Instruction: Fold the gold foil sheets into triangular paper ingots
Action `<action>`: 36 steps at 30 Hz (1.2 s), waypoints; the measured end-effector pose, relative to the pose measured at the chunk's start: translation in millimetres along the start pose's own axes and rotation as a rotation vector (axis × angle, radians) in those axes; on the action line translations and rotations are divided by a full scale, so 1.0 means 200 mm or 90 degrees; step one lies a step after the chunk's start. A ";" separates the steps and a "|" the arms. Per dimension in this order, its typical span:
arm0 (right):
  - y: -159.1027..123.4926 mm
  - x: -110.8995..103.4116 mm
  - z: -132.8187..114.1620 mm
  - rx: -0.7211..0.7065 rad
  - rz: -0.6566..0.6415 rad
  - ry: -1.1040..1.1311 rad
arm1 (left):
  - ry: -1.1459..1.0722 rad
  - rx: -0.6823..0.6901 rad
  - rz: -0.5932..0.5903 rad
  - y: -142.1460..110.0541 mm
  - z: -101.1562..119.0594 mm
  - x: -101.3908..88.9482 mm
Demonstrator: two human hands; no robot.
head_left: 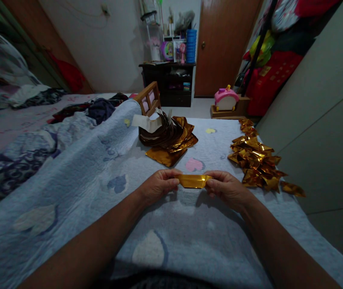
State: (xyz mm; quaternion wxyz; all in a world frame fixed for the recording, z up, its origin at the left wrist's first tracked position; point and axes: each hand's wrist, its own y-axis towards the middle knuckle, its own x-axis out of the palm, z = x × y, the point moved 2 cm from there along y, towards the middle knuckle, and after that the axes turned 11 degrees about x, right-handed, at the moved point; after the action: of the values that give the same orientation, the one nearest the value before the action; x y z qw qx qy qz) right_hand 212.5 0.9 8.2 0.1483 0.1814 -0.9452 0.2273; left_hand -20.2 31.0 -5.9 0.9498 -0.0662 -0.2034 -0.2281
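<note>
A folded gold foil paper (pixel 193 181) is stretched level above the bed, its two ends pinched between fingers and thumbs. My left hand (pixel 163 185) grips the left end, and my right hand (pixel 224 188) grips the right end. Beyond my left hand lies a fanned stack of gold foil papers (pixel 171 134), with dark brown edges and some whitish sheets curling up. Off to the right of my right hand sits a heap of folded gold foil pieces (pixel 254 158), pointed at their ends. One folded piece (pixel 292 188) rests at the heap's near end.
A pale blue quilt (pixel 186 237) with heart shapes covers the bed, bunched up on the left. Past the bed stand a dark cabinet (pixel 176 86), a brown door (pixel 222 48) and a pink toy (pixel 226 99). A pale panel (pixel 325 140) borders the right side.
</note>
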 end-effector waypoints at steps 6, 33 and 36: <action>-0.01 0.00 -0.01 -0.038 -0.014 -0.027 | 0.006 -0.013 0.015 0.00 0.00 0.01; 0.00 0.01 0.00 0.022 0.018 -0.031 | -0.026 -0.016 0.035 0.00 0.01 0.03; 0.00 0.01 0.01 0.024 0.010 -0.027 | -0.023 -0.011 0.024 0.00 0.01 0.03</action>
State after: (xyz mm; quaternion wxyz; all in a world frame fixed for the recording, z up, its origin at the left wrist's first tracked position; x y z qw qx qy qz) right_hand 210.8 0.0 7.2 0.1234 0.1815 -0.9450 0.2423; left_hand -15.3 28.2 -1.5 0.9494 -0.0824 -0.2174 -0.2110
